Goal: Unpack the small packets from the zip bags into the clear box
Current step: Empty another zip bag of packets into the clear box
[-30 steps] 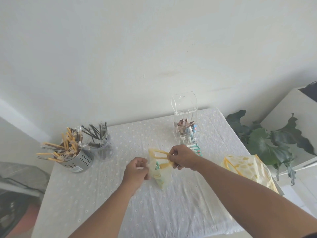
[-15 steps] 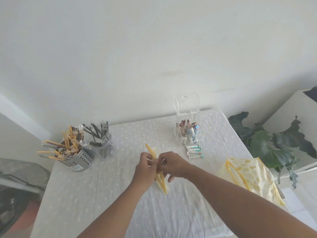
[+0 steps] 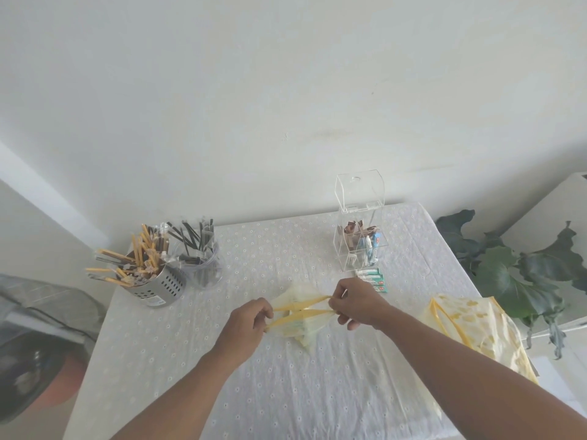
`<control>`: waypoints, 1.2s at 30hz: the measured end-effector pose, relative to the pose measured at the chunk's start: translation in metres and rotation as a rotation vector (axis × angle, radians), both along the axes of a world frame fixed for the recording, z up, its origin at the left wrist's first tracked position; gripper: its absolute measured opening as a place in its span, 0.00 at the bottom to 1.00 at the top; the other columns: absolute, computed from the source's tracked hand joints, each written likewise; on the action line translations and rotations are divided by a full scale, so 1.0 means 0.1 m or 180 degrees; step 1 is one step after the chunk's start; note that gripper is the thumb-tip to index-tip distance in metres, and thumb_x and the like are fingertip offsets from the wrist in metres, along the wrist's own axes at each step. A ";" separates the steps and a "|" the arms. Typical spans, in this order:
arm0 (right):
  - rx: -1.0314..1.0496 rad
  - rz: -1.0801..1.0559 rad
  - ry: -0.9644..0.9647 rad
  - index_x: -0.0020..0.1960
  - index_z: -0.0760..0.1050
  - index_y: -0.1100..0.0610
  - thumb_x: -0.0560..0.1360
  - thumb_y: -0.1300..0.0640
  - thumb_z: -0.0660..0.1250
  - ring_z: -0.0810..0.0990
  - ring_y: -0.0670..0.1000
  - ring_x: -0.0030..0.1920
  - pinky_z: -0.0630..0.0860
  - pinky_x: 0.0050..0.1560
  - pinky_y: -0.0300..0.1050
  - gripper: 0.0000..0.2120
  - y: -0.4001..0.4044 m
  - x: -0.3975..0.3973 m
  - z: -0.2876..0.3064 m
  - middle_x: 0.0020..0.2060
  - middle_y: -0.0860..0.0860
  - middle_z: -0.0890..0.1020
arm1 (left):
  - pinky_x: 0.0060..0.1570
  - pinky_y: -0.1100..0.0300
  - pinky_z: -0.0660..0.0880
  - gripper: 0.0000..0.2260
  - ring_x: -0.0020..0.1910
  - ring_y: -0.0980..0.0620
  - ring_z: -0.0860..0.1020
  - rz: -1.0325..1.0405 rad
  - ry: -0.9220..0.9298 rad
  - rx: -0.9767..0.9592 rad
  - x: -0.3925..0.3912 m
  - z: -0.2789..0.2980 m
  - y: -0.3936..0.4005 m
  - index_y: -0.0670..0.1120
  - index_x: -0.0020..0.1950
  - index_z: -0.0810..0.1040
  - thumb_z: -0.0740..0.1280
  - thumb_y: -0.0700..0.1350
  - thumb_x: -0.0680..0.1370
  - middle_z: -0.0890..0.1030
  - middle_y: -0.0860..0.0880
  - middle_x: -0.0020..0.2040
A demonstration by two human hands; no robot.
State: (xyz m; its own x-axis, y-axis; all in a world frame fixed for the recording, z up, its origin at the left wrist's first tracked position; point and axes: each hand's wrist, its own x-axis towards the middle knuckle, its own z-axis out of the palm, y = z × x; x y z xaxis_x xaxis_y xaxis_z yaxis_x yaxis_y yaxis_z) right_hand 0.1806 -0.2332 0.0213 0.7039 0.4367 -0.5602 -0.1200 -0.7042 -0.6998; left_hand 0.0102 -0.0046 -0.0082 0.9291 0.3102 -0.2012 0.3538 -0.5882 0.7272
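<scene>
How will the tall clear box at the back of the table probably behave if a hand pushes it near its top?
The clear box is tall on a narrow base, so it may tip rather than slide. The packets sit low, which probably helps slightly. The cloth-covered table may grip its base, making tipping likelier.

We see the tall clear acrylic box (image 3: 360,239) far right on the white cloth-covered table (image 3: 222,376), the perforated steel cutlery holder (image 3: 152,281) far left, and the yellow-trimmed translucent zip bag (image 3: 298,315) between, nearer.

Yellow-edged zip bag (image 3: 301,315), white dotted tablecloth (image 3: 286,392)

Table (image 3: 286,392): clear box (image 3: 360,246), packets (image 3: 372,276), caddy (image 3: 155,285), zip bag (image 3: 476,331).
</scene>
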 end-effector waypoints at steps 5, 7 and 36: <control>-0.0161 0.0296 0.0121 0.49 0.78 0.62 0.77 0.56 0.75 0.86 0.49 0.34 0.81 0.31 0.44 0.10 -0.20 0.13 0.03 0.41 0.59 0.87 | 0.53 0.67 0.74 0.08 0.53 0.66 0.77 -0.0634 0.0176 -0.0067 -0.02 0.01 0.04 0.57 0.62 0.75 0.64 0.49 0.84 0.77 0.66 0.54; -0.0255 0.0484 0.0118 0.49 0.78 0.60 0.77 0.53 0.75 0.85 0.48 0.35 0.81 0.32 0.44 0.12 -0.26 0.16 0.06 0.43 0.58 0.87 | 0.56 0.67 0.74 0.14 0.55 0.65 0.78 -0.0807 0.0257 -0.0125 0.00 0.02 0.04 0.58 0.66 0.73 0.68 0.50 0.81 0.77 0.64 0.58; -0.1943 0.1731 -0.1483 0.67 0.76 0.54 0.80 0.55 0.66 0.82 0.56 0.59 0.74 0.45 0.46 0.15 0.91 -0.56 -0.75 0.61 0.52 0.78 | 0.40 0.57 0.79 0.09 0.38 0.54 0.77 0.0487 -0.0444 0.0608 -0.22 -0.42 -0.28 0.52 0.43 0.77 0.72 0.39 0.76 0.78 0.56 0.40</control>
